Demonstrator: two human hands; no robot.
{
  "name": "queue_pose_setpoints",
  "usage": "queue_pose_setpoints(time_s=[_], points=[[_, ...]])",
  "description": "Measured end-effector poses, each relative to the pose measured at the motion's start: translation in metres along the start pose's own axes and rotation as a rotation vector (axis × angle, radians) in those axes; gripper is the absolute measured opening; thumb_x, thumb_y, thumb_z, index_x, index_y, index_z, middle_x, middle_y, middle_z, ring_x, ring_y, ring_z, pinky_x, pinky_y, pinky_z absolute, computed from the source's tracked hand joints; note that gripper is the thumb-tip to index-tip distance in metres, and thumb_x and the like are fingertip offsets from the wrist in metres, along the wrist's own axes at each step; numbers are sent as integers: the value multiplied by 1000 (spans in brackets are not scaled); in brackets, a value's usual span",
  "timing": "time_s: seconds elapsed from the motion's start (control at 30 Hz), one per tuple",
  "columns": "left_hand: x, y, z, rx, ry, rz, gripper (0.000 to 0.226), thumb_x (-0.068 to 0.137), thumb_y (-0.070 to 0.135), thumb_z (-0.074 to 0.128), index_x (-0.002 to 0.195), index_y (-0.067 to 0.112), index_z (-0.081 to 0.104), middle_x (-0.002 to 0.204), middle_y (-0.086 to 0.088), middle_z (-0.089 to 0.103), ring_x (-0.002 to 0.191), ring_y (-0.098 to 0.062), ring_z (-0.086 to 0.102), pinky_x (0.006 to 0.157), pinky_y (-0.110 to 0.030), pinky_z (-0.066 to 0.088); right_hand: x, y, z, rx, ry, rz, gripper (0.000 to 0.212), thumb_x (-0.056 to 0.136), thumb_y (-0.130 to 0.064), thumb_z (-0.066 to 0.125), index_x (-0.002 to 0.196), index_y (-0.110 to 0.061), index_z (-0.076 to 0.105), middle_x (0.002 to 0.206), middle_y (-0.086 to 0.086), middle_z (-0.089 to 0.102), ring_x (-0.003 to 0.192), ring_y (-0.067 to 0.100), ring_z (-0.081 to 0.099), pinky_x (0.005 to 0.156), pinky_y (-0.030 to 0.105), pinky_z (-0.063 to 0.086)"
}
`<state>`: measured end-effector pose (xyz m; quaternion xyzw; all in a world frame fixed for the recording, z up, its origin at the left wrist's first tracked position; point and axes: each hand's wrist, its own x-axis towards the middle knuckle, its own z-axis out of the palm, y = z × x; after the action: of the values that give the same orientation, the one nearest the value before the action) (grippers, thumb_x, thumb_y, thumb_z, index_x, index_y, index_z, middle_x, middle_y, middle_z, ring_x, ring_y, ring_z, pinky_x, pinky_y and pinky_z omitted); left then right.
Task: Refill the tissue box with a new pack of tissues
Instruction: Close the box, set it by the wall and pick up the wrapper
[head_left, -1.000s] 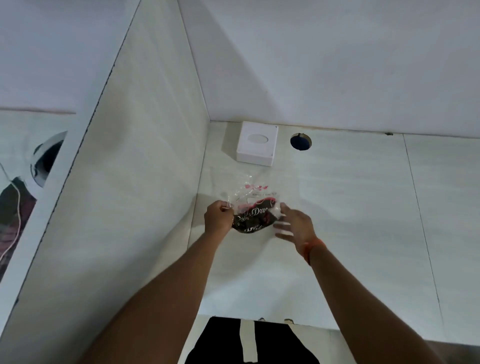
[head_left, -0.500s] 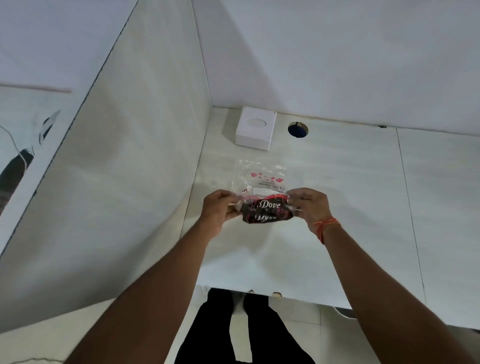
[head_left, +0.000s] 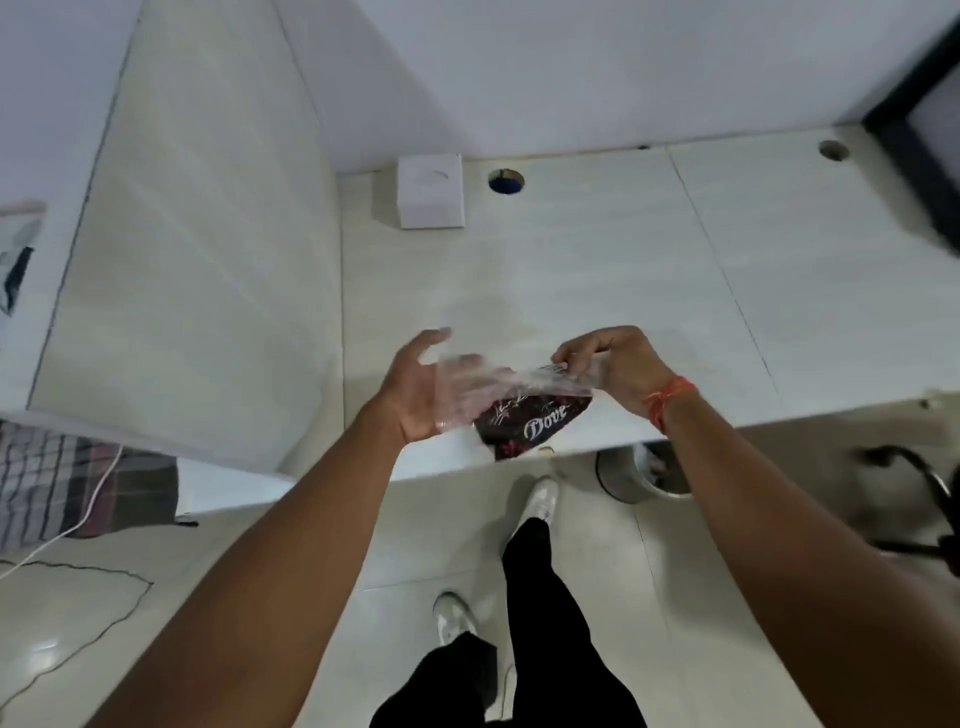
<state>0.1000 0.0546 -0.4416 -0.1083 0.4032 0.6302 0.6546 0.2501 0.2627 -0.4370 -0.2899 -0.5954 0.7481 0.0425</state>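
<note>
Both hands have come back toward the near edge of the desk (head_left: 597, 291) since half a second ago, and the left hand (head_left: 415, 389) has let go of the wrapper: it now hangs spread, palm up and fingers loose, with the clear plastic lying across its fingers but not gripped. One right hand (head_left: 613, 364) is pinched closed on the top edge of the clear plastic pack (head_left: 483, 387), thumb and fingertips together, a red thread around its wrist. Inside or against that clear film sits one dark wrapper (head_left: 535, 423) with white "Dove" lettering, tilted, hanging just over the near desk edge at about 6 o'clock from the middle of the desk.

One white tissue box (head_left: 430, 191) stands at 11 o'clock on the desk, in the far corner against the back wall and close to the side partition (head_left: 197, 260), well apart from the hands. Its oval slot on top looks empty, though the blur makes that hard to confirm. Two round cable holes show in the desk: one (head_left: 505, 181) just beside the box at its 3 o'clock, another (head_left: 833, 150) far off at 2 o'clock.

Below the desk edge, one round bin (head_left: 634, 480) stands on the floor, and two white shoes (head_left: 540, 501) show under black trousers.
</note>
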Motion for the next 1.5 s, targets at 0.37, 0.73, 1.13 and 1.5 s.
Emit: queue_pose_setpoints(time_s=[0.37,0.73,1.13,1.5], points=[[58,-161,83,668,179,-64,29,84,-5,68,111,7,68,100,-12,75,74,-19,72,51,-24,56,-138,88,-55,429,194,368,53,91,-48,60,117,-3,64,117,21,68,98,33,67,90,47,54],[165,-311,171,410,425,-153,23,96,-1,48,79,5,62,76,-10,62,36,-15,63,36,-17,51,-240,173,-191,243,419,-28,38,77,13,63,108,-9,68,101,11,70,90,18,70,81,32,60],[425,-369,101,1026,552,181,33,84,9,61,115,18,67,115,-9,72,107,-26,67,94,-32,53,-71,379,-316,-665,985,-233,24,81,2,64,104,-2,72,99,15,70,89,31,65,78,38,54],[546,-380,15,1206,462,295,45,90,12,58,134,19,53,131,-5,61,118,-22,59,101,-35,49,83,521,-336,-1007,478,287,70,88,-52,55,143,-10,43,153,18,39,142,38,30,115,49,27]])
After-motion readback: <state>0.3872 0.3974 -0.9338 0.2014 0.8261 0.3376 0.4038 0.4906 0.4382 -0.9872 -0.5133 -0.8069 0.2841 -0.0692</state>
